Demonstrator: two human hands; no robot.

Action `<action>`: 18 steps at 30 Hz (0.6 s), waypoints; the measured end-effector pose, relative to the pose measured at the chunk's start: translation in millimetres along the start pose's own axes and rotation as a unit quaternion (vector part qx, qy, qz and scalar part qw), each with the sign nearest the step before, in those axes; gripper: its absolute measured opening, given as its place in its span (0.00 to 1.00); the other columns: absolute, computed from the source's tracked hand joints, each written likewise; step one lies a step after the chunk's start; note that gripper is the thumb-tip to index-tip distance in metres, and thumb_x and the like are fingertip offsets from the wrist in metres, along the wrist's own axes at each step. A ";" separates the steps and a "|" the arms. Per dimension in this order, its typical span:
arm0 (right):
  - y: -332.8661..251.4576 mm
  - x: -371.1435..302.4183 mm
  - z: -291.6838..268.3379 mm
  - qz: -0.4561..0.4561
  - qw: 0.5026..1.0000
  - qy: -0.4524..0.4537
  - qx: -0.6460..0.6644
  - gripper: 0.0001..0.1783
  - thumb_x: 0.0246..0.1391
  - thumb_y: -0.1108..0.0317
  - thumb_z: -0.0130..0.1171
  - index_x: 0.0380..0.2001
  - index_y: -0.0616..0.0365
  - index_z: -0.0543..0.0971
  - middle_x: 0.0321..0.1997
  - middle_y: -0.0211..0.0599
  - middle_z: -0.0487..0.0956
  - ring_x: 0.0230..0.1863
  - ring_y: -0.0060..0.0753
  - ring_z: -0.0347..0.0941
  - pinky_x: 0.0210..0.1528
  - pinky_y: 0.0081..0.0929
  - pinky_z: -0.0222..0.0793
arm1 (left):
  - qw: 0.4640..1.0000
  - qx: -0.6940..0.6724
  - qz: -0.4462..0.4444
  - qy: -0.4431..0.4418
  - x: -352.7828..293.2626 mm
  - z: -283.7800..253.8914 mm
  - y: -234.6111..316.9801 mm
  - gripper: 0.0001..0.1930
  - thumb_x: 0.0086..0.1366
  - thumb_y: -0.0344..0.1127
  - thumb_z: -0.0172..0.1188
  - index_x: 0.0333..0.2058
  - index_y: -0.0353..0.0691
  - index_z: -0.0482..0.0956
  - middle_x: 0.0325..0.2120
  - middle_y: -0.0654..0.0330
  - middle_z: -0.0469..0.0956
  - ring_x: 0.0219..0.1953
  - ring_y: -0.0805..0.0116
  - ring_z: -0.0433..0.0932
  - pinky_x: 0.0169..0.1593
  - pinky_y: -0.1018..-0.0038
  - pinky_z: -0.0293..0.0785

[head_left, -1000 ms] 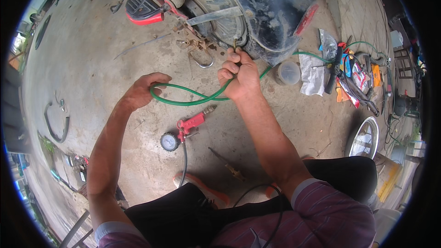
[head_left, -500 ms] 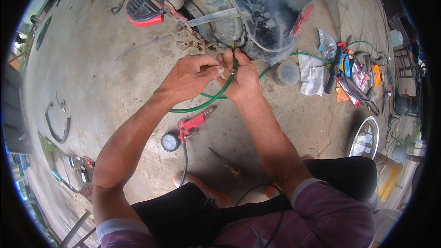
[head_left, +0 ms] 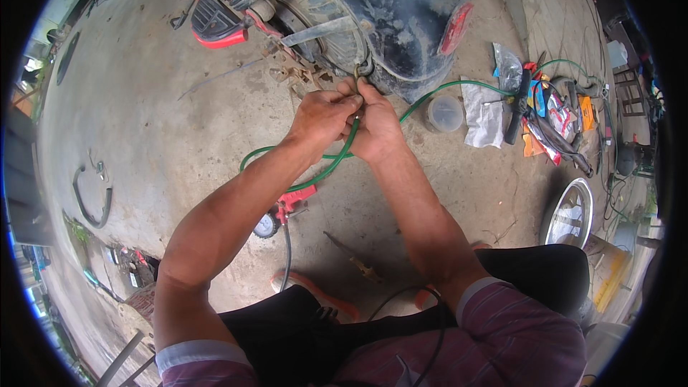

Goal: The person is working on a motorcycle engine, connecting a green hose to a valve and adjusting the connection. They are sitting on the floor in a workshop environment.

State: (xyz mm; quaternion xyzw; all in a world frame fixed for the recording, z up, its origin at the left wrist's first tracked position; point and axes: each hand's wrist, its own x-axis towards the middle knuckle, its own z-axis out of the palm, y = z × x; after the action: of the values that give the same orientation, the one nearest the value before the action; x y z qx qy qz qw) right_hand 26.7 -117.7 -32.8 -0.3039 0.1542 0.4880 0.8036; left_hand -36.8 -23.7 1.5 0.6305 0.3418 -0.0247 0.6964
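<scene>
A green air hose [head_left: 338, 161] curves up from the floor into my hands. My right hand [head_left: 380, 129] is closed around it near its end, palm partly up. My left hand [head_left: 315, 120] meets it from the left, thumb and fingers pinched over the same stretch of hose. Past my fingertips a brass-coloured end [head_left: 357, 72] shows beside the wheel [head_left: 342, 46] of a dirty scooter [head_left: 408, 21]; whether it touches the wheel I cannot tell. Under my left forearm lies a red tyre inflator gun [head_left: 292, 199] with a round gauge [head_left: 266, 226], partly hidden.
A pointed tool with a yellowish handle [head_left: 367, 270] lies between my feet. To the right are a clear round tub [head_left: 445, 114], a white wrapper [head_left: 482, 118], a heap of packets and tubing [head_left: 555, 115], and a metal basin [head_left: 570, 211]. A curved black tube [head_left: 92, 204] lies far left.
My left hand has moved right and up to join my right hand on the hose. The loop of hose has shifted, now covering part of the inflator gun. The view has shifted slightly.
</scene>
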 end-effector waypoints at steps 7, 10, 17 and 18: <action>-2.5 2.7 -3.6 -0.011 0.999 0.040 -0.034 0.13 0.64 0.51 0.56 0.41 0.46 0.81 0.39 0.22 0.80 0.39 0.25 0.76 0.40 0.30 0.73 | 0.998 -0.044 0.041 -0.020 12.6 6.0 -11.4 0.09 0.67 0.37 0.58 0.38 0.39 0.81 0.32 0.63 0.80 0.32 0.74 0.76 0.33 0.75 0.71; -3.1 8.3 -8.8 -0.015 0.999 0.033 -0.033 0.13 0.64 0.52 0.56 0.41 0.46 0.82 0.38 0.23 0.80 0.39 0.26 0.76 0.39 0.30 0.74 | 0.998 -0.044 0.042 -0.029 17.3 4.8 -13.8 0.08 0.67 0.36 0.58 0.39 0.40 0.82 0.34 0.63 0.80 0.34 0.74 0.77 0.34 0.74 0.72; -6.7 -0.3 -26.2 -0.069 0.985 0.042 -0.154 0.18 0.59 0.50 0.62 0.42 0.52 0.80 0.41 0.29 0.79 0.42 0.26 0.74 0.46 0.30 0.73 | 0.998 -0.060 0.017 -0.021 15.0 6.7 -8.4 0.09 0.67 0.38 0.58 0.36 0.39 0.81 0.31 0.62 0.80 0.31 0.73 0.77 0.34 0.74 0.72; -8.3 -2.9 -32.5 -0.116 0.969 0.064 -0.206 0.20 0.56 0.51 0.65 0.43 0.54 0.79 0.41 0.31 0.77 0.42 0.29 0.73 0.46 0.32 0.72 | 0.999 -0.042 0.016 -0.023 16.0 4.2 -8.5 0.09 0.66 0.38 0.59 0.36 0.39 0.81 0.31 0.61 0.80 0.32 0.72 0.77 0.34 0.74 0.72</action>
State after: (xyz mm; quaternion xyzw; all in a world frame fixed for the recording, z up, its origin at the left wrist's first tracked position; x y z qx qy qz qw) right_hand 34.3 -143.3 -53.3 -0.5096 0.0654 0.3924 0.7629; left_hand -26.7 -22.9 -14.1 0.6049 0.3169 -0.0135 0.7304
